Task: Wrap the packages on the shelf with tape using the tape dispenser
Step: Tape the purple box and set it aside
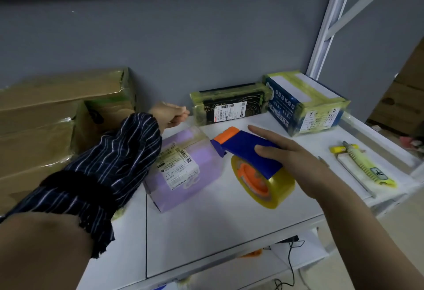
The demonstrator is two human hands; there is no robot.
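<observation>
– What's nearest?
– Near right, the right hand (pixel 291 161) grips the handle of the blue-and-orange plastic tape dispenser (pixel 247 149), beside the lilac cardboard box (pixel 183 175). Probably light and rigid; the handle is the hold.
– And the left hand (pixel 168 113)?
– Farther back, curled; holding anything, can't tell.

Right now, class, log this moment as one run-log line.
right grip: holds tape dispenser | left grip: curled beyond purple package, hold unclear
</observation>
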